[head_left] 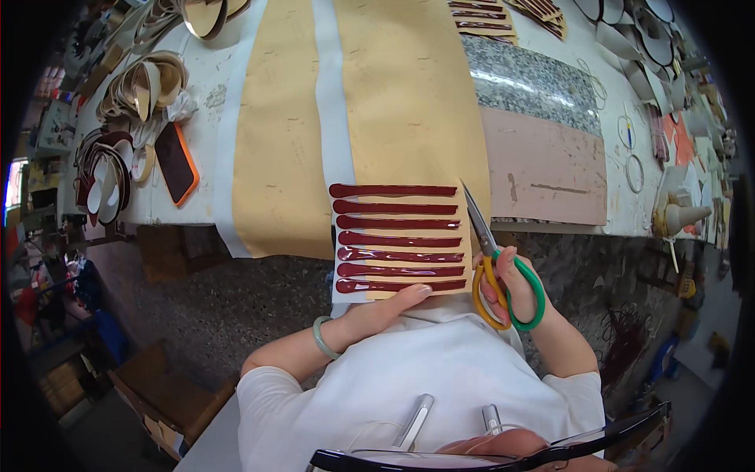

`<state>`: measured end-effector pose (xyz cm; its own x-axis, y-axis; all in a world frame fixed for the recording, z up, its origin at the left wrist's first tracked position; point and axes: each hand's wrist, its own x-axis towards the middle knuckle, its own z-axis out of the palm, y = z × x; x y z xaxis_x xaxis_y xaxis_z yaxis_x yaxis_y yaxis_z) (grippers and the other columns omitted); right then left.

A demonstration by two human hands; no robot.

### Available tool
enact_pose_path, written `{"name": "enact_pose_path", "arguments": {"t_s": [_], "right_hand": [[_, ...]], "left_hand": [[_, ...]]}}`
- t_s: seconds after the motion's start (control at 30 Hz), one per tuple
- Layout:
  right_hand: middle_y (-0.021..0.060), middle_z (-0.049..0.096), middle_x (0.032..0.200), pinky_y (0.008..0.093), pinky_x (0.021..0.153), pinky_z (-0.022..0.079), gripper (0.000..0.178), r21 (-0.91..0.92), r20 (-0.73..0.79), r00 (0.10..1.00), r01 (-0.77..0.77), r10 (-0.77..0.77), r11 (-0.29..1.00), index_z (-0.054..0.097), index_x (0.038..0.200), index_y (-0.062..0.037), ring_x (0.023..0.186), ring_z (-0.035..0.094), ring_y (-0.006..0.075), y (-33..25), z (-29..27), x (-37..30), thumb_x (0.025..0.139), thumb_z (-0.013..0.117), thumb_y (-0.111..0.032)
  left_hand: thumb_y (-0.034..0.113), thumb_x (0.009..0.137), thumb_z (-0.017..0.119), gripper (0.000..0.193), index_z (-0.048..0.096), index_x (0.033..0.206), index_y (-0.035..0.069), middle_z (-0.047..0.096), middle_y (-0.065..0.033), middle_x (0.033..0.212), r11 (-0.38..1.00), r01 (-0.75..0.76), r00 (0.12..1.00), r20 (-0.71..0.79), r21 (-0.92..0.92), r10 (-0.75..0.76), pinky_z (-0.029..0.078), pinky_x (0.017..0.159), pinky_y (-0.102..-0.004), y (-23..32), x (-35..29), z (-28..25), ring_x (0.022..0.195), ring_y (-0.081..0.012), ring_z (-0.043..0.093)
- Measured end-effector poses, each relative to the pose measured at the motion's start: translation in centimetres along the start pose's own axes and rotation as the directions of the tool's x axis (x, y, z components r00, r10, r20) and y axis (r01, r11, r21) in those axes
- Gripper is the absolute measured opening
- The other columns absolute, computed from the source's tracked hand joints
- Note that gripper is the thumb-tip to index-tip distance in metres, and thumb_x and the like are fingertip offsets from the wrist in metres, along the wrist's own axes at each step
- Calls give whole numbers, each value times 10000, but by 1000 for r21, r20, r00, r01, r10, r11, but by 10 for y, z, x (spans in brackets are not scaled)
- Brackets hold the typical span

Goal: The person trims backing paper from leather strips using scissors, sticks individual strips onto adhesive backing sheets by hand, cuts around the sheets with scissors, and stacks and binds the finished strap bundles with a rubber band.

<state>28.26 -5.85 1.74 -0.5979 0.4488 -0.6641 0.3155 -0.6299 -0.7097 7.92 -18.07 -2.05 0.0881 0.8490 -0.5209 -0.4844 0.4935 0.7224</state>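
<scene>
Head view: phone [177, 164], dark, flat, orange rim, upper left.
Left hand [385, 308]: pinches card [409, 200] at lower edge, thumb on top.
Card: tan, just ahead of both hands.
Strips [401, 208]: seven, glossy maroon, long axes left-right, round heads left.
Scissors [493, 252]: steel blades beside card's right edge.
Right hand [515, 277]: grips scissors, nearer strips' square ends.

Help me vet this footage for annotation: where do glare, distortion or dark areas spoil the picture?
In the head view, a glare streak crosses the granite slab; in the head view, small highlights dot the dark red strips; in the head view, the yellow sheet's right edge bows and the corners fall to black.
</scene>
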Motion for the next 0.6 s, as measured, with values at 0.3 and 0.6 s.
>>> {"name": "enact_pose_path", "arguments": {"t_s": [0.3, 0.6], "right_hand": [[-15, 451, 502, 237, 393, 358, 663, -521, 163, 985, 40, 54, 853, 541, 1025, 11, 361, 429, 78, -49, -30, -2, 968, 324, -612], [0, 469, 563, 254, 426, 393, 666, -746, 319, 901, 48, 293, 664, 547, 1056, 2, 406, 461, 96, -108, -25, 35, 948, 375, -632]], "left_hand": [[82, 944, 564, 373, 483, 1303, 23, 581, -112, 1247, 952, -196, 965, -221, -234, 144, 470, 972, -329, -12, -11, -18, 1129, -189, 570], [58, 945, 522, 420, 434, 1354, 18, 570, -147, 1276, 934, -122, 988, -131, -336, 82, 491, 979, -347, -13, -23, -26, 1162, -217, 575]]}}
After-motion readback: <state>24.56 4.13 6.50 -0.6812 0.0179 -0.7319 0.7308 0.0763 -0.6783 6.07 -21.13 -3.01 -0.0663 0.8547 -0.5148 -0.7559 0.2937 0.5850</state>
